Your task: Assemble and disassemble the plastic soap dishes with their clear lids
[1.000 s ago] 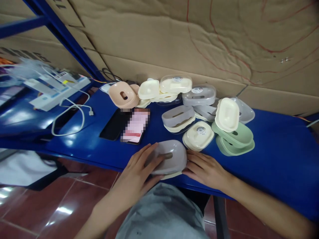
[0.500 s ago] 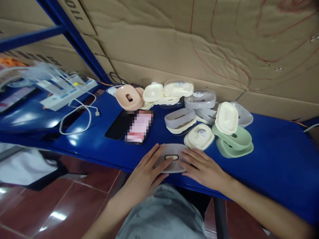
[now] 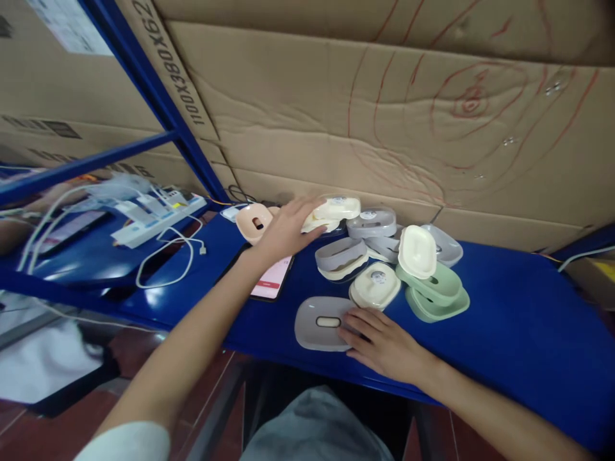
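A grey oval soap dish (image 3: 307, 326) with a cream piece showing in its dark-rimmed slot lies near the table's front edge. My right hand (image 3: 384, 342) rests on its right end, fingers spread over the surface. My left hand (image 3: 288, 230) is stretched out over the cream soap dish parts (image 3: 312, 223) at the back. Its thumb stands apart from the fingers, and it hides a cream tray beneath; a grip is not visible. Between the hands lie a grey dish with a cream rim (image 3: 341, 256) and a cream dish under a clear lid (image 3: 377, 285).
Green dishes (image 3: 435, 301) with a cream tray (image 3: 417, 251) on top stand at the right. At the left are a peach dish (image 3: 247, 224), a lit phone (image 3: 269, 282), a white cable (image 3: 192, 256) and a power strip (image 3: 139, 227). Cardboard (image 3: 298, 96) walls the back.
My left hand has left the grey dish and moved forward to the cream parts at the back. The right hand stays on the dish. The camera view has shifted.
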Motion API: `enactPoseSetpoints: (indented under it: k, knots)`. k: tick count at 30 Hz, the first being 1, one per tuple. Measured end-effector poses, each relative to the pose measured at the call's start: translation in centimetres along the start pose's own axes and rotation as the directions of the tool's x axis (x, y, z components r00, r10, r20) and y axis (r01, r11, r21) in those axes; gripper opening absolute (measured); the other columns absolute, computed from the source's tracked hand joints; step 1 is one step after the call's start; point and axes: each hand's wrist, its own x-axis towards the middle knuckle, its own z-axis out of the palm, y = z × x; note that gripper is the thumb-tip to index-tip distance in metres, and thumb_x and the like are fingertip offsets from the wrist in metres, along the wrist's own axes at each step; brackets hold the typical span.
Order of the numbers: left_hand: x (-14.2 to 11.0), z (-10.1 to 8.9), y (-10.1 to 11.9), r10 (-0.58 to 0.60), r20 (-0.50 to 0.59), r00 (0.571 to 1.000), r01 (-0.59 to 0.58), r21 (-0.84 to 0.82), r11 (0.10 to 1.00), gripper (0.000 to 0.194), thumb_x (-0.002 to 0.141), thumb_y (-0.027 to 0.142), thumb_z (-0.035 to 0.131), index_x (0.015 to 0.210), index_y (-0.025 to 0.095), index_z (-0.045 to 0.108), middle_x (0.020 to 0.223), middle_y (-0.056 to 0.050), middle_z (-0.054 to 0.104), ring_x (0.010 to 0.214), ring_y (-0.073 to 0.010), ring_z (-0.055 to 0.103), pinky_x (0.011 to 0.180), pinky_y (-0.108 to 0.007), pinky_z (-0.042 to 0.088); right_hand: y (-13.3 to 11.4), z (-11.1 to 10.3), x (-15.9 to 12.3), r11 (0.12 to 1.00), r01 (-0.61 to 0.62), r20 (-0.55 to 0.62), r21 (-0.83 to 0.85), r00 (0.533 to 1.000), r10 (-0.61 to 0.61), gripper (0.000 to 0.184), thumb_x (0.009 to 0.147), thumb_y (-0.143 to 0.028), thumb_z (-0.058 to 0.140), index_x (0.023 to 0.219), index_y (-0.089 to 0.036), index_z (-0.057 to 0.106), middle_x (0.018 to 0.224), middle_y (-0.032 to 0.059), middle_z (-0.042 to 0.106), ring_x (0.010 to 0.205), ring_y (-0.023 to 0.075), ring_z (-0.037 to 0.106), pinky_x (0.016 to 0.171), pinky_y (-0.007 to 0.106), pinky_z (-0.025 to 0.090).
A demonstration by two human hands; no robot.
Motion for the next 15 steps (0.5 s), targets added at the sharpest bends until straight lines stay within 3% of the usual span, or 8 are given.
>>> enactPoseSetpoints:
  k: [2, 4, 8, 12, 15]
  knots:
    - [4.0, 1.0, -1.4, -0.024, 0.130, 0.991, 0.021, 0.025, 0.999, 0.069, 0.101, 0.044, 0.072, 0.161, 0.022, 0.047, 0.168, -0.016, 0.047, 0.156, -0.0372, 0.044, 0.126, -0.057, 0.036, 0.1, -0.1, 0.0, 1.000, 0.006, 0.005, 0.002, 1.000, -0.006, 0.035, 0.106, -0.038, 0.064, 0.135, -0.019, 0.069, 0.137, 0.0124, 0.073, 0.133, 0.0266, 0.065, 0.112, 0.043, 0.055]
    - [6.6, 2.1, -2.3, -0.034, 0.222, 0.974, 0.031, 0.017, 0.999, 0.071, 0.099, 0.046, 0.074, 0.161, 0.023, 0.049, 0.167, -0.015, 0.049, 0.152, -0.0371, 0.049, 0.124, -0.054, 0.041, 0.2, -0.2, -0.1, 1.000, 0.010, 0.014, 0.004, 1.000, -0.010, 0.036, 0.106, -0.038, 0.063, 0.137, -0.020, 0.068, 0.140, 0.0112, 0.072, 0.135, 0.0259, 0.063, 0.113, 0.043, 0.054]
    - [8.0, 3.1, -2.5, 0.016, 0.239, 0.971, -0.011, -0.022, 1.000, 0.053, 0.104, 0.049, 0.066, 0.149, 0.021, 0.063, 0.153, -0.011, 0.065, 0.144, -0.0298, 0.060, 0.120, -0.043, 0.046, 0.5, -0.2, -0.4, 1.000, 0.010, 0.022, -0.001, 1.000, -0.010, 0.037, 0.107, -0.039, 0.063, 0.139, -0.023, 0.067, 0.143, 0.0093, 0.071, 0.136, 0.0236, 0.062, 0.117, 0.041, 0.051]
    - [5.0, 1.2, -0.4, 0.029, 0.154, 0.988, -0.023, -0.039, 0.999, 0.049, 0.111, 0.046, 0.055, 0.152, 0.019, 0.061, 0.155, -0.013, 0.063, 0.148, -0.0279, 0.057, 0.124, -0.046, 0.044, 0.5, -0.1, -0.4, 1.000, 0.001, 0.001, 0.010, 1.000, -0.001, 0.039, 0.107, -0.039, 0.062, 0.141, -0.020, 0.066, 0.145, 0.0079, 0.071, 0.138, 0.0227, 0.062, 0.118, 0.038, 0.050]
    - [-0.8, -1.0, 3.1, 0.124, -0.046, 0.991, -0.124, 0.002, 0.992, 0.045, 0.109, 0.044, 0.060, 0.151, 0.026, 0.062, 0.161, -0.011, 0.057, 0.151, -0.0313, 0.053, 0.125, -0.055, 0.044, 0.5, -0.1, -0.4, 1.000, 0.002, -0.019, -0.004, 1.000, -0.002, 0.043, 0.107, -0.039, 0.062, 0.144, -0.016, 0.065, 0.144, 0.0101, 0.071, 0.137, 0.0237, 0.063, 0.119, 0.039, 0.049]
